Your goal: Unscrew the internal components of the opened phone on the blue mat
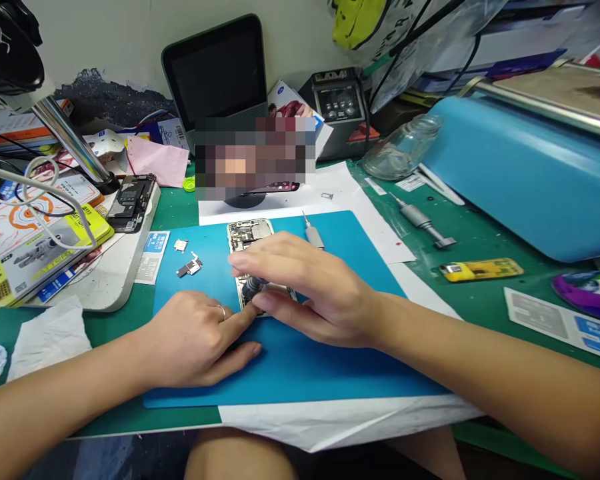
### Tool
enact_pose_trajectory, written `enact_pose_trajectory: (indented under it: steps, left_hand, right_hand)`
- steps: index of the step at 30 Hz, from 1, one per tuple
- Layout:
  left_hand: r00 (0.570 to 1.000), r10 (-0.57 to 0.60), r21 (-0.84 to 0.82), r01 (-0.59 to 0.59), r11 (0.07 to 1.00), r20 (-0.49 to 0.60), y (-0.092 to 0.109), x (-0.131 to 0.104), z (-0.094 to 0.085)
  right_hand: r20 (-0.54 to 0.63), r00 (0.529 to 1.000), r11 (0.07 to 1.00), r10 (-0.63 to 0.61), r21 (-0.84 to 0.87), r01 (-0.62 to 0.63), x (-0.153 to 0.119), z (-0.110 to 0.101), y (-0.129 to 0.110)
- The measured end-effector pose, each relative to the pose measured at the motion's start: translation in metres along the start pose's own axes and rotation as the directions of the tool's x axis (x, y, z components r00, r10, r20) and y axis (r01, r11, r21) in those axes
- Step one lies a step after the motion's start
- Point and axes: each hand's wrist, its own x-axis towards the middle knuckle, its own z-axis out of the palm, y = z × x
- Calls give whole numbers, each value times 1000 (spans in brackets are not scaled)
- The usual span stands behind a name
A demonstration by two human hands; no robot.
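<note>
Grasping dark driver (253, 288) w/ R hand (327, 290), prob. for ctrl over opened phone (247, 233), 11 o'clock on blue mat (330, 373). Touching phone's 6 o'clock end w/ L hand (200, 333) index, prob. vs. slip; otherwise released.

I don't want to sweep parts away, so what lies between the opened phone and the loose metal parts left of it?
A strip of blue mat lies between the opened phone and the loose metal parts, as the head view shows.

Both hands (245, 307) over an opened phone (250, 233)
</note>
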Motion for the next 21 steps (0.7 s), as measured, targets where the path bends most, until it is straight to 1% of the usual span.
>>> enact_pose_trajectory:
  steps: [4,9,16,21]
  left_hand:
    - [1000,1,-1,-1,1000,-7,-1,0,1]
    - [1000,4,5,-4,1000,2,-1,0,2]
    - [1000,9,35,-8,999,-28,-2,0,1]
    - [1000,12,29,-11,1000,-15,-1,-1,1]
  right_hand:
    - [24,999,998,43,43,-44,-1,-1,0]
    - [16,995,995,98,28,-99,-1,-2,0]
    - [10,996,996,84,17,-85,0,-1,-2]
    - [9,998,998,66,10,-66,-1,0,0]
